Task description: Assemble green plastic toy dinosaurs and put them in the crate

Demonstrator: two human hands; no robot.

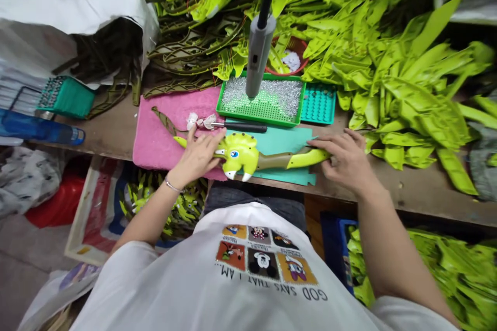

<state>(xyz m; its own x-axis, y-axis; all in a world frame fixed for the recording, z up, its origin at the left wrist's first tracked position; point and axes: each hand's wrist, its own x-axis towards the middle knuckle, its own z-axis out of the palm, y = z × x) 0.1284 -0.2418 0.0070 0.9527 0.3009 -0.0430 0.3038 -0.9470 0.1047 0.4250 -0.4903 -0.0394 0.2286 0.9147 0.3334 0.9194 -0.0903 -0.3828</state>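
A lime-green dinosaur-head toy (243, 152) with white horns, a blue eye and a long brown-and-green handle lies across the pink and turquoise mats. At the head end, my left hand (200, 155) grips it, fingers partly around its left side. My right hand (344, 158) holds the tip of the handle between thumb and fingers. Just behind the toy rests a screwdriver-like tool with a black handle (246, 127). A brown-green strip (165, 120) lies on the pink mat (155, 139). The turquoise mat (289, 137) extends under the handle.
A grey electric screwdriver (258, 57) hangs over a green tray (220, 108) of small screws. Lime-green plastic parts (411, 93) are heaped at the back and right. A teal holder (73, 101) and a blue bottle-like object (42, 126) stand left. Parts fill bins below the bench (419, 199).
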